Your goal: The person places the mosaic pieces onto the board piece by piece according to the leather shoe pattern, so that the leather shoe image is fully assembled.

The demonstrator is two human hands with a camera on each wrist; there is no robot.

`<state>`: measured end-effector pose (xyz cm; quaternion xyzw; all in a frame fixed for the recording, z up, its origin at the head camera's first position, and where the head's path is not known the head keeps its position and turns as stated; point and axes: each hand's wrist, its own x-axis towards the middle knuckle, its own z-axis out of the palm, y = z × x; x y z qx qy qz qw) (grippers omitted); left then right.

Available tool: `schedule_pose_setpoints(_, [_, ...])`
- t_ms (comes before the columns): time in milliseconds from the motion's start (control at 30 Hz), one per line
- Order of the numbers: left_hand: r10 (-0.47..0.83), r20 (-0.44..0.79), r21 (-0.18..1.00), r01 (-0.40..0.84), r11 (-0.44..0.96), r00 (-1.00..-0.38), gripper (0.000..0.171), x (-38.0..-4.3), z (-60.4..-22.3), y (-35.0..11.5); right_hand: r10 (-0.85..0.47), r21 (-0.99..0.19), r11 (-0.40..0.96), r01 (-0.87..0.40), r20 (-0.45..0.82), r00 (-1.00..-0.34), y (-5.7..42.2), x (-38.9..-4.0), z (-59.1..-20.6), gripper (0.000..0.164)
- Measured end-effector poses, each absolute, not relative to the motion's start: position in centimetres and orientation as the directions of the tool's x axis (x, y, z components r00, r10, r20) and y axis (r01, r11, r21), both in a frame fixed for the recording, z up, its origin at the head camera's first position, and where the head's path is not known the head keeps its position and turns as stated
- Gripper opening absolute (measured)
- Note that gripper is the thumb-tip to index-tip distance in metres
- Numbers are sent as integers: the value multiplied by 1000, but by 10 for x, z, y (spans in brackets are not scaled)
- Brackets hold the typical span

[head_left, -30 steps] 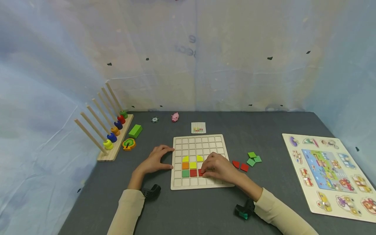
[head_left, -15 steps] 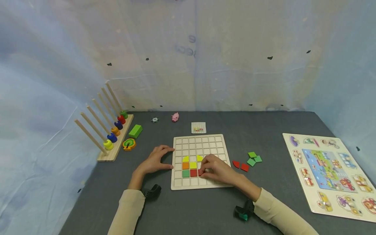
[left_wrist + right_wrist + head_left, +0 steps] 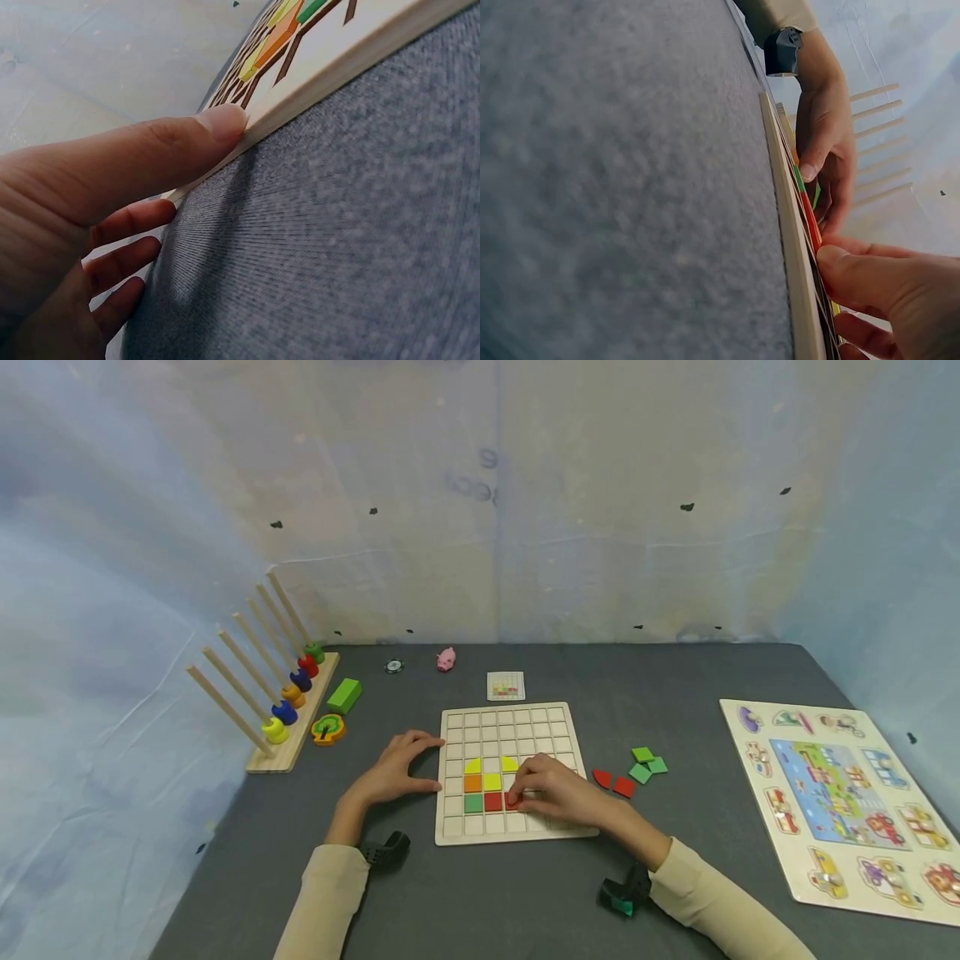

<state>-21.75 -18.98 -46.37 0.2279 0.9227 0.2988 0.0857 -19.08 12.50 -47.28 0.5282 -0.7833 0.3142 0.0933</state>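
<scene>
A wooden grid board [image 3: 525, 732] lies on the dark table and bears yellow tiles [image 3: 491, 782], an orange tile [image 3: 472, 783], a green tile [image 3: 473, 803] and a red tile [image 3: 492, 802]. Just right of that red tile, my right hand [image 3: 558, 791] pinches another red tile [image 3: 512, 802] at its grid cell, largely covering it. In the right wrist view, thumb and forefinger meet at the red piece. My left hand [image 3: 395, 772] touches the board's left edge with thumb and forefinger spread; the left wrist view shows the thumb [image 3: 221, 124] on the rim.
Two red pieces [image 3: 623, 787] and several green tiles [image 3: 640, 773] lie right of the board. A small pattern card [image 3: 506, 686] lies behind it. On the left are a peg stand [image 3: 300, 727], a green block [image 3: 345, 696] and a tree piece [image 3: 328, 728]; a picture puzzle [image 3: 840, 802] is far right.
My right fingers have shifted slightly at the red tile, which showed less half a second ago and shows a bit more in its cell now. My left hand has stayed at the board's edge.
</scene>
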Motion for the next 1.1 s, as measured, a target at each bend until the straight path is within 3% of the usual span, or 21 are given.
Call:
schedule_pose_setpoints(133, [478,-20,591,375,714,-878,71,-217,-464,-191,-780,-389,277,-879,443,-442,128,-191,-468,13])
schedule_pose_setpoints(600, [473,-17,589,373,717,-881,71,-219,-465,-191,-652,-455,488,-745,378,-657,190,-197,-443,21])
schedule_pose_setpoints(967, [470,-26,589,366,720,-882,71,-219,-465,-191,-534,-361,656,-663,399,-745,249,-199,-438,27])
schedule_pose_setpoints(1100, [466,-30,594,359,720,-884,72,-219,-464,-191,-467,-340,744,-576,352,-811,262,-196,-439,32])
